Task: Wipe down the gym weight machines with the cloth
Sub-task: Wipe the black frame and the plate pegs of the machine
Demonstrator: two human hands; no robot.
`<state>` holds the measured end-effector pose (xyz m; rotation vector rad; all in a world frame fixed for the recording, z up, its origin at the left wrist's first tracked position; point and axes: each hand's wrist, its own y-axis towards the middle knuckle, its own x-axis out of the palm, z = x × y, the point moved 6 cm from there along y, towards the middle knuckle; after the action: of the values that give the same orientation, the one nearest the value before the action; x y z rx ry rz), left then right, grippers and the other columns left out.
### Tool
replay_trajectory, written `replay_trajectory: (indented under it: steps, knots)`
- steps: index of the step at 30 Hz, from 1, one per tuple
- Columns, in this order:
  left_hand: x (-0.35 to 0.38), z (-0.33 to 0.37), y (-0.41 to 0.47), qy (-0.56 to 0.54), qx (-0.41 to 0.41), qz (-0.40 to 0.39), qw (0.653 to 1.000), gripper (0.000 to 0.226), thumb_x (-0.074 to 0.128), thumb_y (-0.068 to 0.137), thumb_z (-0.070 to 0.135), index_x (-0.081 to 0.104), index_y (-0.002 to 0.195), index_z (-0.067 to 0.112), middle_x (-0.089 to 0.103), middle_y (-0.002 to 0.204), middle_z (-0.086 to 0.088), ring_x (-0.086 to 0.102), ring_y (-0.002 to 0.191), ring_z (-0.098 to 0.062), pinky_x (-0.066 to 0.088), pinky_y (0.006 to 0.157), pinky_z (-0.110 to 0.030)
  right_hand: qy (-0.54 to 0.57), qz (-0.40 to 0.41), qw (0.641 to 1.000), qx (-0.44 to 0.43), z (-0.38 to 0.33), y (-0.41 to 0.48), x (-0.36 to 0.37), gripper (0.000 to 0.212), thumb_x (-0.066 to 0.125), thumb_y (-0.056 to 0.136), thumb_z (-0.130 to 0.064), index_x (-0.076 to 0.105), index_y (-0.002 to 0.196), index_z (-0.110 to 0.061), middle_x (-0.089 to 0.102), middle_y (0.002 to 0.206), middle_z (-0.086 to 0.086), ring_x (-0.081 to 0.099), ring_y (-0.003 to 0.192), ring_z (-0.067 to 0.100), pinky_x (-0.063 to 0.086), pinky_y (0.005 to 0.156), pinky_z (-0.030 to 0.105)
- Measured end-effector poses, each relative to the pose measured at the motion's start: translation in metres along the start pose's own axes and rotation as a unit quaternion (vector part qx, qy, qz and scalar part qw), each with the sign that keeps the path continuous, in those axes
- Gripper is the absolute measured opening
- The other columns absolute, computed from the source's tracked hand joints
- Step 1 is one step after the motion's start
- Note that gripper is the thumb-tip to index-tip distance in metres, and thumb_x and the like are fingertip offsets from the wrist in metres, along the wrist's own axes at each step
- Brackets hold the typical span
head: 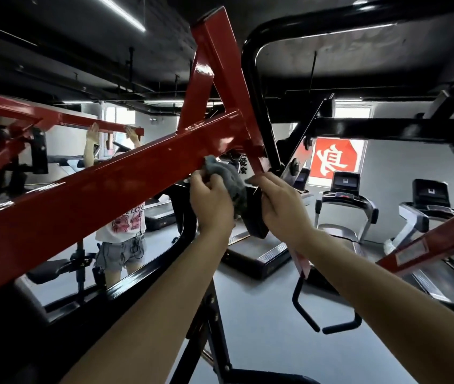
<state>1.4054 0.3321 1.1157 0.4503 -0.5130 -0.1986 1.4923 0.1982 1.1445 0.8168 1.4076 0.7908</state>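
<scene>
A red steel beam (104, 189) of the weight machine slants up from lower left to the centre, where it joins a red upright (220, 59). My left hand (210, 200) grips a bunched grey cloth (227, 176) and holds it against the beam's underside near that joint. My right hand (278, 203) reaches up just to the right, its fingertips at the lower end of a short red bar (256, 159), beside a black plate (253, 214) partly hidden between my hands.
A black frame tube (250, 51) arches overhead to the right. A wall mirror (68, 151) on the left reflects a person with raised arms. Treadmills (345, 212) stand on the grey floor to the right. A black handle (303, 309) hangs low beside my right forearm.
</scene>
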Motion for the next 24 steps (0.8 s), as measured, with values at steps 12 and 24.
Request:
replay_trajectory:
  steps: [12, 24]
  knots:
    - [0.027, -0.033, 0.000, 0.290, 0.331, -0.290, 0.850, 0.034, 0.041, 0.108, 0.026, 0.063, 0.133, 0.020, 0.065, 0.134, 0.005, 0.054, 0.129, -0.014, 0.030, 0.119, -0.038, -0.010, 0.055, 0.996, -0.069, 0.009, -0.010, 0.006, 0.034, 0.041, 0.101, -0.001, 0.064, 0.126, -0.001, 0.064, 0.131, 0.006, 0.062, 0.120, 0.023, 0.052, 0.096, 0.042]
    - [0.006, -0.052, 0.086, 0.416, 0.147, -0.176, 0.880, 0.027, 0.038, 0.102, 0.021, 0.053, 0.081, 0.014, 0.060, 0.090, -0.004, 0.058, 0.092, -0.030, 0.032, 0.068, -0.036, -0.028, 0.039, 0.993, -0.111, 0.010, -0.008, 0.013, 0.026, 0.046, 0.104, 0.001, 0.064, 0.123, 0.000, 0.065, 0.124, 0.009, 0.062, 0.115, 0.029, 0.052, 0.096, 0.043]
